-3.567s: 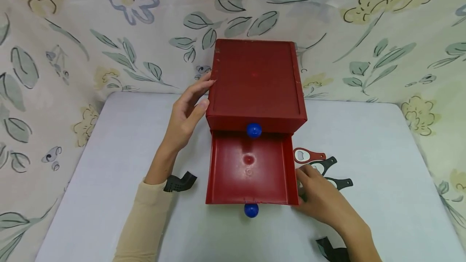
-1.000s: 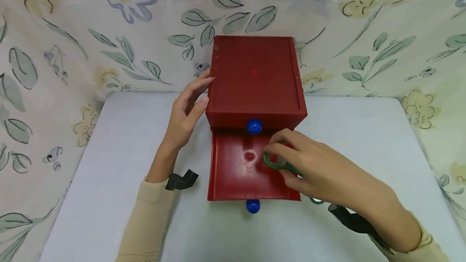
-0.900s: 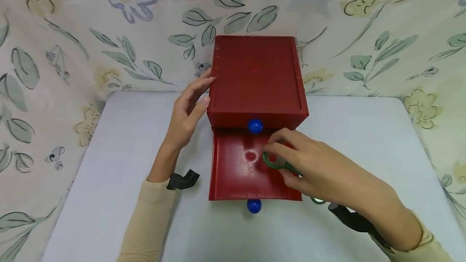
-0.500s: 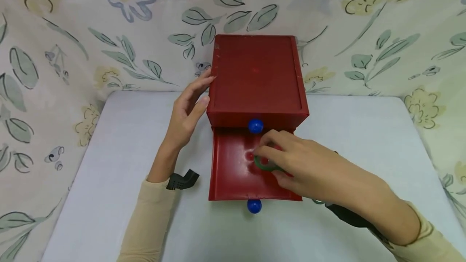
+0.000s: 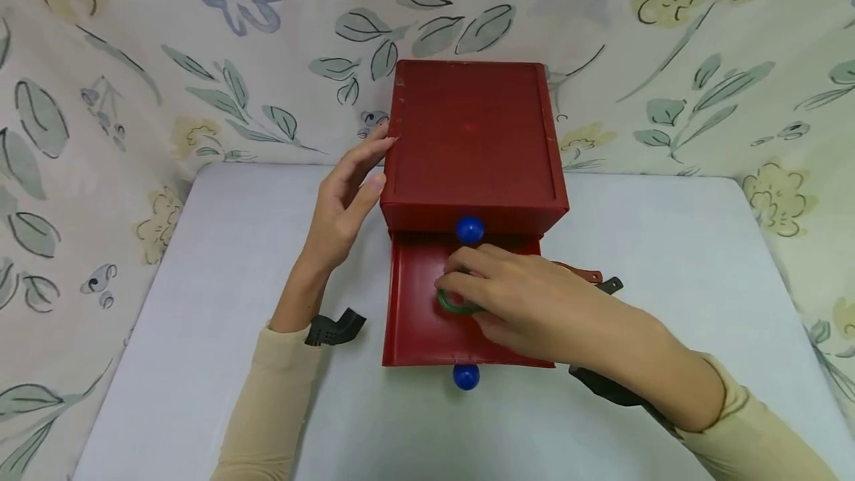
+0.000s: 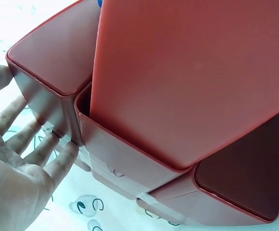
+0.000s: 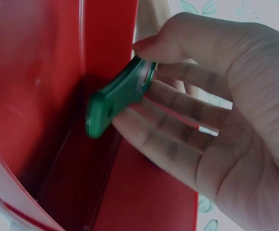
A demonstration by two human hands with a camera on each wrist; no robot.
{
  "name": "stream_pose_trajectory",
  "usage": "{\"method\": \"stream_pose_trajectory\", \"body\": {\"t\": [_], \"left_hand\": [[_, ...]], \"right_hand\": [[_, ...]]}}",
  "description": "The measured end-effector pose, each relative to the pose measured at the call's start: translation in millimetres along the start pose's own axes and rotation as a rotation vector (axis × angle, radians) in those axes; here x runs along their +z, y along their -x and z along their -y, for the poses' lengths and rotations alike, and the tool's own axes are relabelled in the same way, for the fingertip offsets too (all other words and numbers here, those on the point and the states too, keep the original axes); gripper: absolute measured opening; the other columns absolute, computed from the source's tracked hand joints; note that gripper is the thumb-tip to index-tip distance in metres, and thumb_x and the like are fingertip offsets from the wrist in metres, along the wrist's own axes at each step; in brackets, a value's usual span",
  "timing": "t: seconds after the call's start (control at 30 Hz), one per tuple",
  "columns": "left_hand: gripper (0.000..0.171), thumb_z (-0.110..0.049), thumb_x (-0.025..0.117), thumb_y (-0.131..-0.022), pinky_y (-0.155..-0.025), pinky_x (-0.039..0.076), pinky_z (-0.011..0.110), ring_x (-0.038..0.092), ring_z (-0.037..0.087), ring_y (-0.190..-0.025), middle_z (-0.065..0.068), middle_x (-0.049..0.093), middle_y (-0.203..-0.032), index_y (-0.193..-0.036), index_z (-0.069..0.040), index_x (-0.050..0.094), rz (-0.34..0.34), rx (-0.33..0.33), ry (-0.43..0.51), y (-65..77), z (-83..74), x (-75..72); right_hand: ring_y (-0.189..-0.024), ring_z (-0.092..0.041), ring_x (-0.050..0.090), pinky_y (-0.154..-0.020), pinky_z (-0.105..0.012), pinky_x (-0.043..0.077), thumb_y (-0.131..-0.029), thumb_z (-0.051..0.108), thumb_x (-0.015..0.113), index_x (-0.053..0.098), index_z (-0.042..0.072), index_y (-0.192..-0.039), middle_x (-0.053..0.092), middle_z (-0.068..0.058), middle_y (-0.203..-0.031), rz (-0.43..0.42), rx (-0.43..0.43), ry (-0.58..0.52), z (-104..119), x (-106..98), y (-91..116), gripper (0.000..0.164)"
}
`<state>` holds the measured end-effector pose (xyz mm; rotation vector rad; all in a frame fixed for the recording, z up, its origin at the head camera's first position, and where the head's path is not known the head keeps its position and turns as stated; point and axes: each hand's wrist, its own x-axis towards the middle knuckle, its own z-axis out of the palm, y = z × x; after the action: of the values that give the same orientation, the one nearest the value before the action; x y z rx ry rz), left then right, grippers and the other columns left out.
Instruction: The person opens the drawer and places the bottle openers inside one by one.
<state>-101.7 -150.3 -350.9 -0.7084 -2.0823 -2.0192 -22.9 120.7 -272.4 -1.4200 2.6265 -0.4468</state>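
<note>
A red drawer cabinet (image 5: 470,132) stands at the middle of the table, its lower drawer (image 5: 409,332) pulled out. My left hand (image 5: 342,206) rests against the cabinet's left side; in the left wrist view that hand (image 6: 21,166) has its fingers extended along the red wall. Over the pulled-out drawer, my right hand (image 5: 528,303) pinches a green bottle opener (image 5: 453,306) by its ring end. The right wrist view has the opener (image 7: 111,101) between thumb and fingers, its handle end pointing into the drawer. In the head view the hand covers most of the opener.
Blue round knobs (image 5: 466,377) are on the drawer fronts. Right of the drawer, partly behind my right hand, lie a red handle (image 5: 588,274) and a black handle (image 5: 610,286). Floral cloth (image 5: 267,95) hangs behind and beside the white table (image 5: 668,243).
My right hand has picked up the green bottle opener from beside the drawer and carried it leftward over the drawer. The left hand stays against the cabinet.
</note>
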Motion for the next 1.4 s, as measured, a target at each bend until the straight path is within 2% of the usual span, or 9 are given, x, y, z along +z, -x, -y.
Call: {"method": "stream_pose_trajectory", "body": {"t": [0.17, 0.43, 0.7, 0.87, 0.93, 1.0, 1.13, 1.23, 1.4], "left_hand": [[0.05, -0.011, 0.049, -0.104, -0.128, 0.042, 0.042, 0.045, 0.024, -0.155, -0.001, 0.043, -0.17, -0.153, -0.002, 0.051, 0.001, 0.007, -0.008, -1.0, 0.5, 0.9], [0.05, -0.009, 0.049, -0.103, -0.13, 0.039, 0.042, 0.045, 0.024, -0.155, 0.001, 0.043, -0.17, -0.153, 0.0, 0.051, -0.004, 0.009, -0.021, -0.5, 3.2, 1.3], [0.049, -0.007, 0.049, -0.104, -0.13, 0.039, 0.041, 0.045, 0.025, -0.155, 0.003, 0.041, -0.17, -0.152, 0.002, 0.05, 0.005, 0.006, -0.005, -0.6, 4.2, 1.9], [0.05, -0.008, 0.049, -0.103, -0.129, 0.039, 0.038, 0.045, 0.024, -0.155, 0.002, 0.042, -0.17, -0.152, 0.001, 0.051, -0.002, 0.002, -0.013, 0.9, 1.8, 0.7], [0.05, -0.008, 0.049, -0.104, -0.13, 0.039, 0.039, 0.045, 0.024, -0.155, 0.002, 0.042, -0.17, -0.152, 0.001, 0.05, -0.002, 0.005, -0.009, 0.6, 0.8, 0.1], [0.05, -0.009, 0.049, -0.104, -0.13, 0.039, 0.04, 0.045, 0.025, -0.155, 0.003, 0.042, -0.17, -0.153, 0.001, 0.05, -0.001, 0.007, -0.01, 0.4, -0.2, -0.2], [0.05, -0.01, 0.049, -0.104, -0.13, 0.038, 0.044, 0.045, 0.025, -0.155, 0.003, 0.042, -0.17, -0.153, 0.0, 0.051, -0.005, 0.007, -0.02, 0.1, -1.5, -1.2], [0.05, -0.008, 0.049, -0.103, -0.13, 0.039, 0.046, 0.045, 0.026, -0.155, 0.003, 0.042, -0.17, -0.152, 0.0, 0.051, -0.01, 0.008, -0.015, 0.3, -0.7, -1.4], [0.05, -0.007, 0.049, -0.103, -0.129, 0.04, 0.044, 0.045, 0.026, -0.155, 0.004, 0.041, -0.17, -0.152, 0.002, 0.05, -0.003, 0.005, 0.0, 1.0, 0.7, 1.0]], "right_hand": [[-0.123, -0.019, 0.067, -0.091, -0.037, 0.067, -0.083, 0.025, 0.091, 0.067, 0.02, -0.138, 0.067, -0.003, -0.135, -0.057, -0.005, -0.024, 0, 1, 3, 0.06], [-0.121, -0.013, 0.065, -0.09, -0.035, 0.067, -0.084, 0.029, 0.09, 0.068, 0.023, -0.137, 0.067, 0.003, -0.135, -0.117, 0.039, -0.039, -1, 3, 19, 0.057], [-0.125, -0.012, 0.066, -0.092, -0.037, 0.066, -0.09, 0.031, 0.084, 0.068, 0.025, -0.14, 0.065, 0.005, -0.14, -0.167, 0.176, -0.066, 1, 14, 45, 0.053], [-0.125, -0.013, 0.066, -0.092, -0.037, 0.066, -0.09, 0.028, 0.084, 0.068, 0.026, -0.139, 0.064, 0.007, -0.142, -0.235, 0.258, -0.081, 1, 18, 61, 0.051], [-0.122, -0.012, 0.068, -0.089, -0.032, 0.066, -0.089, 0.023, 0.084, 0.067, 0.026, -0.14, 0.064, 0.006, -0.142, -0.277, 0.273, -0.076, 0, 20, 68, 0.054], [-0.12, -0.012, 0.068, -0.09, -0.019, 0.062, -0.086, 0.018, 0.086, 0.066, 0.027, -0.141, 0.064, 0.006, -0.141, -0.314, 0.286, -0.073, -2, 23, 74, 0.06], [-0.122, -0.014, 0.067, -0.1, 0.002, 0.044, -0.08, 0.012, 0.09, 0.068, 0.023, -0.14, 0.065, 0.004, -0.141, -0.367, 0.316, -0.082, -7, 28, 85, 0.065], [-0.127, -0.015, 0.065, -0.106, 0.004, 0.037, -0.08, 0.01, 0.09, 0.069, 0.02, -0.138, 0.064, 0.003, -0.143, -0.393, 0.339, -0.096, -11, 33, 95, 0.063], [-0.129, -0.008, 0.06, -0.094, 0.004, 0.045, -0.079, 0.005, 0.089, 0.068, 0.021, -0.14, 0.065, 0.003, -0.142, -0.413, 0.401, -0.125, -17, 46, 113, 0.067]]}}
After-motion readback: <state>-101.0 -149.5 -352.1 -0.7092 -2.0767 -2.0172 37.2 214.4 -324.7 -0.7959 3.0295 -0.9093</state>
